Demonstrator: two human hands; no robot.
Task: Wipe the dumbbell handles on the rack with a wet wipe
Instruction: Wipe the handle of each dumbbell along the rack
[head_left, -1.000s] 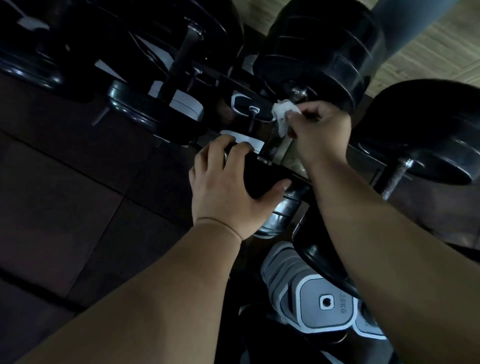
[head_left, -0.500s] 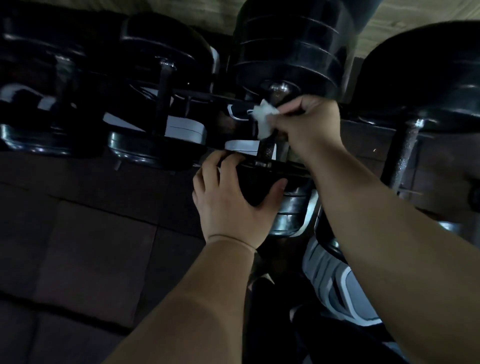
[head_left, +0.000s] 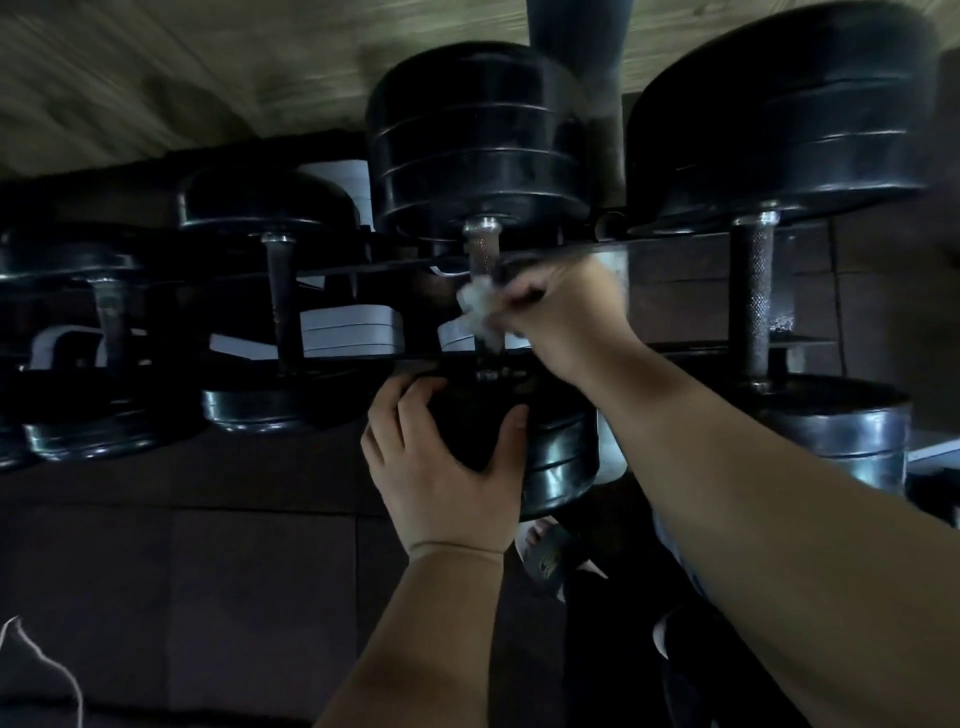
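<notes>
On your left, two smaller dumbbells lie across the rack rail (head_left: 363, 270). Their handles (head_left: 283, 306) are dark in the dim light, and you could skip them without noticing. Your left hand (head_left: 447, 467) curls over the near weight head (head_left: 563, 457) of the middle dumbbell, fingers on top and thumb on its face, bracing it. If that grip eases while you scrub, I judge the round head could roll on the rails and nip your fingers. Just above, the wet wipe (head_left: 479, 306) is a small crumpled white wad, bunched so tightly that it may slip out or cover only one side of the bar. It presses on the middle handle (head_left: 480, 248) about halfway along. The steel above it is bright and knurled, a texture that could shred the wipe, and the stretch below is hidden. Your right hand (head_left: 563, 312) pinches the wipe against that bar. To the right, a larger dumbbell's knurled handle (head_left: 756, 296) stands untouched, well apart.
</notes>
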